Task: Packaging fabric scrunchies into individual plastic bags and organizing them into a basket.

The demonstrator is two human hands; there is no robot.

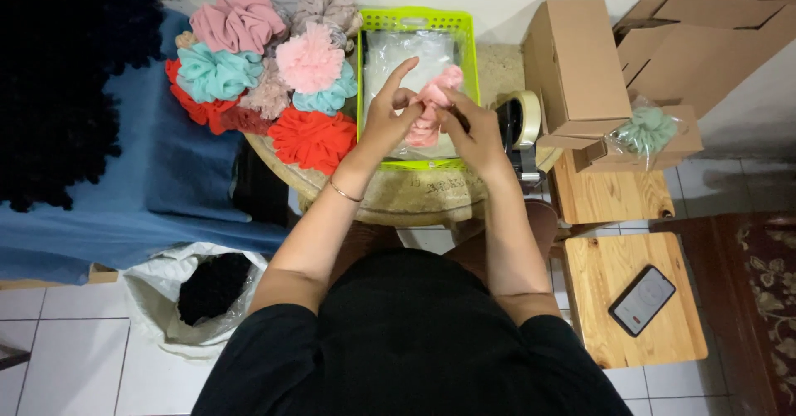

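Your black-clad torso [406,341] fills the bottom of the view, and from it both bare forearms reach up to the round stone table [390,194]. Your left hand [388,117], with a thin bracelet [343,192] on its wrist, pinches the pink scrunchie [433,105] between thumb and middle fingers while the index finger points up and away; your right hand [474,130] closes its grip on the same scrunchie from the other side, so both hands are grasping it together. You hold the scrunchie just above the lime-green plastic basket [414,19], which sits on the table and holds clear plastic bags [408,51]. Left of the basket lies a heap of scrunchies [265,72] in pink, teal, beige and red, touching one another and the basket's left wall. Just right of your right hand a tape dispenser [521,126] with a roll of clear tape stands at the table's edge. Beyond it, cardboard boxes [576,63] rest on a wooden stool [609,196], and a bagged green scrunchie [647,130] lies on one low box. Nearer you on the right, a phone [642,300] lies on a second wooden stool [634,333]. To your left, blue cloth [157,184] covers a surface with black fluffy material [58,76] on it, and a white bag [178,300] holding more black material sits on the tiled floor [66,366].
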